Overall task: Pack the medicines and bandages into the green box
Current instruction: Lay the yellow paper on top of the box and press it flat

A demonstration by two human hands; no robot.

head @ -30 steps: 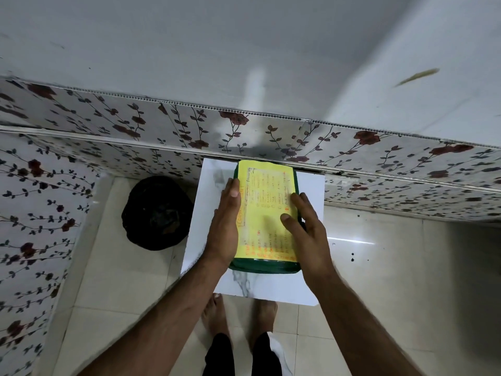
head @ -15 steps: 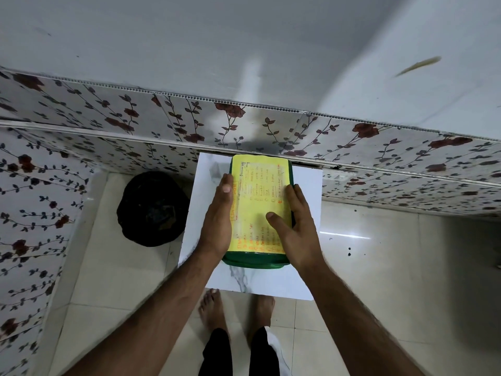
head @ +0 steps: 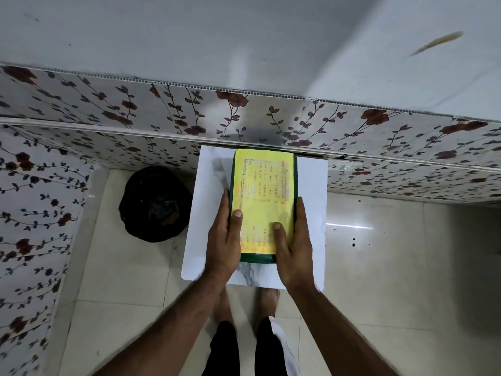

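The green box (head: 264, 258) lies closed on a small white marble-patterned table (head: 206, 207), its lid covered by a yellow sheet with handwriting (head: 264, 191). My left hand (head: 222, 240) clasps the box's near left side, thumb on the lid. On the near right side my right hand (head: 294, 245) holds it the same way, thumb pressed on the yellow sheet. No medicines or bandages show; the inside of the box is hidden.
A black bag (head: 156, 203) sits on the tiled floor left of the table. A floral-patterned wall (head: 271, 115) runs right behind the table and along the left. My bare feet (head: 267, 302) stand under the table's near edge. Open floor lies to the right.
Both hands have slid back along the box's sides toward its near end, and both thumbs now rest on the lid. The box has stayed on the table.
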